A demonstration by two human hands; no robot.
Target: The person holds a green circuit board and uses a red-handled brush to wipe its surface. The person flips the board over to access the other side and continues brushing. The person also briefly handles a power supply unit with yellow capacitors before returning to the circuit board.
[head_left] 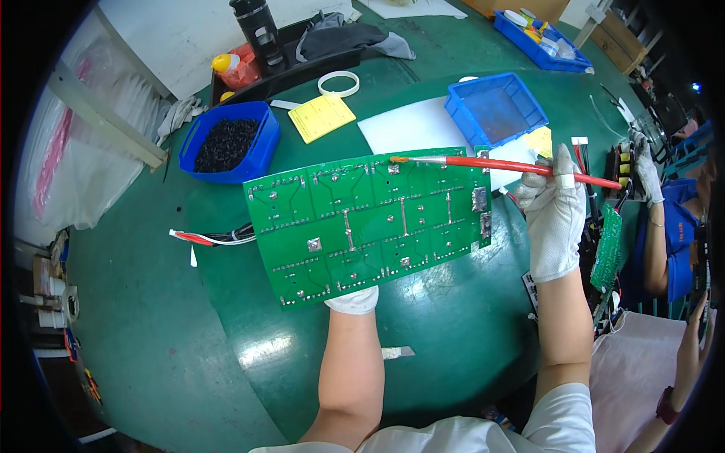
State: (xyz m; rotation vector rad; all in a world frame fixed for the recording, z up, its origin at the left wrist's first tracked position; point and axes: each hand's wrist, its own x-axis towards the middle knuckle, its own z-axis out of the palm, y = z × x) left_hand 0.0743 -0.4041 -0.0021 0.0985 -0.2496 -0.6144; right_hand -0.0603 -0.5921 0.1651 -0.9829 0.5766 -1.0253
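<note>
Right hand (555,219) grip clamps the red brush (506,164), lying leftward across the green board (362,223); left hand (353,300) grips the board's underside

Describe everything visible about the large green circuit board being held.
The green circuit board is a wide, flat rectangle, its solder side up, with silver solder joints, pale traces and a few square metal pads. It is held above the green table, tilted so its right end sits higher. The gloved left hand supports it from under its lower edge. The tip of a red-handled brush, held in the gloved right hand, touches its top edge.
</note>
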